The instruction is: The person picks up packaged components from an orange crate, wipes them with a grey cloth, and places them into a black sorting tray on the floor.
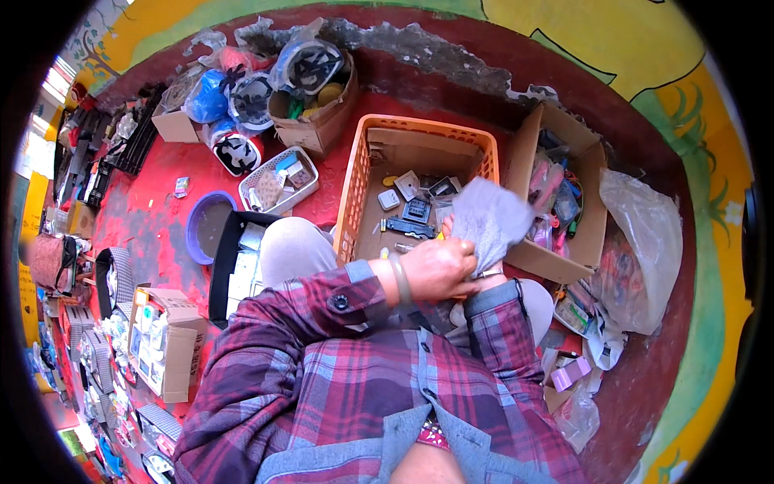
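We'd call this a storeroom or sorting corner, can't tell which: red floor (153, 214) with bulging plastic bags (251, 101) and a cardboard box (332, 129) near its far edge, odds and ends (90, 153) crowding its left edge, plus a flaking painted wall (597, 40).

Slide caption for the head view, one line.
Left hand at a grey cloth that mostly hides the right hand, beside an orange basket of small items.

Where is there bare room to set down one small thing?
Bare red floor lies between the round purple plastic basin, the small pinkish packet and the open brown cardboard box of white items. Crowded: the middle of the orange plastic basket, holding small devices, and the packed brown cardboard box to its right.
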The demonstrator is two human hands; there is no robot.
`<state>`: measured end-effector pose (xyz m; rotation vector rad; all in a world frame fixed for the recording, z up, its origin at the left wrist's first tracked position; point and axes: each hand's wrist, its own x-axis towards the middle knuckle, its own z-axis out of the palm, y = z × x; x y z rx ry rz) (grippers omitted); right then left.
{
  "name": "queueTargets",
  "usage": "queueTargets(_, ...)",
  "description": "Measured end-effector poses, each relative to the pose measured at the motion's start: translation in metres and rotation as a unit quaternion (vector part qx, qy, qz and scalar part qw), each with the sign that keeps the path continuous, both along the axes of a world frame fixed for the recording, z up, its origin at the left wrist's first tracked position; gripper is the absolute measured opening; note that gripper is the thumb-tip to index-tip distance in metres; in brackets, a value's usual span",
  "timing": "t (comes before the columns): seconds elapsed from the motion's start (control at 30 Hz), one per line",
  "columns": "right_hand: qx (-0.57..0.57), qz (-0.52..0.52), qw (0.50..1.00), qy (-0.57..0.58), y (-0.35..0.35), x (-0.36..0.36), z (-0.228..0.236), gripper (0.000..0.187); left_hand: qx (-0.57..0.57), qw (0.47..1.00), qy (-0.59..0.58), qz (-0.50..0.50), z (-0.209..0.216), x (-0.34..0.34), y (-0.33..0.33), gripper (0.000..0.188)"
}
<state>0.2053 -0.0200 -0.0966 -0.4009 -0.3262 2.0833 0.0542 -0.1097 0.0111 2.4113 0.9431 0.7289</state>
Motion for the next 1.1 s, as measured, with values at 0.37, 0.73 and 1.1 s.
queueTargets(0.37, 0.585, -0.145, 0.117, -0.790, 0.044, 0.030, 0.153, 0.015, -0.183, 0.922, 0.336, -0.058, -0.034, -0.045, 0.018, 0.028)
queueTargets(0.73, 0.501, -0.180, 0.295, -0.794, 0.059, 0.062, 0.138, 0.034, -0.282, 0.813, 0.509, 0.011, -0.144, -0.044, 0.186, 0.035)
queueTargets(1.1, 0.458, -0.098, 0.145, -0.872, 0.063, 0.077, 0.134, 0.050, -0.455, 0.747, -0.017, 0.485, -0.404, 0.021, 0.188, 0.065)
